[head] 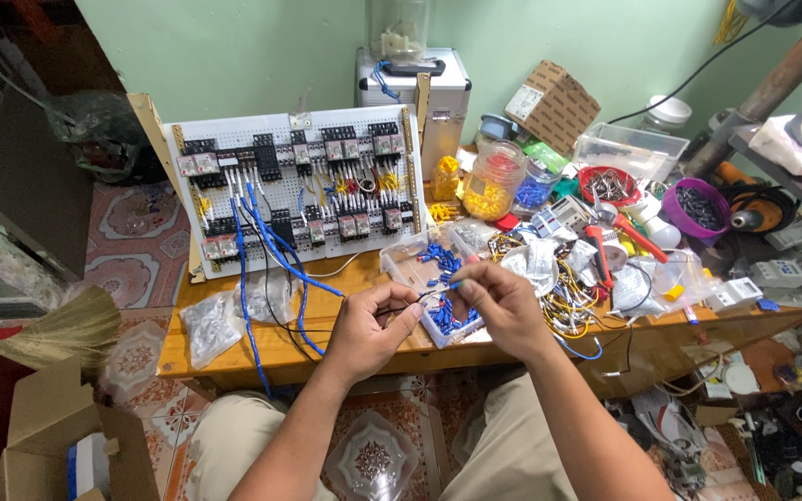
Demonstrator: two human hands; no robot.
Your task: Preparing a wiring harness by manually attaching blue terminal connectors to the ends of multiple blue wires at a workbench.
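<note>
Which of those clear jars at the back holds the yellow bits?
The wide jar with the red lid, nearest the white wiring board; the smaller jar beside it holds blue pieces.

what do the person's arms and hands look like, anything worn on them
Both arms are bare from the elbows down, with no sleeves in view. The left hand and right hand wear no gloves, and no rings, watch or wristband show. Light khaki trousers cover the legs below.

Left hand (364, 327) pinches black wire (399, 307); right hand (503, 301) fits blue terminal (450, 287).
</note>
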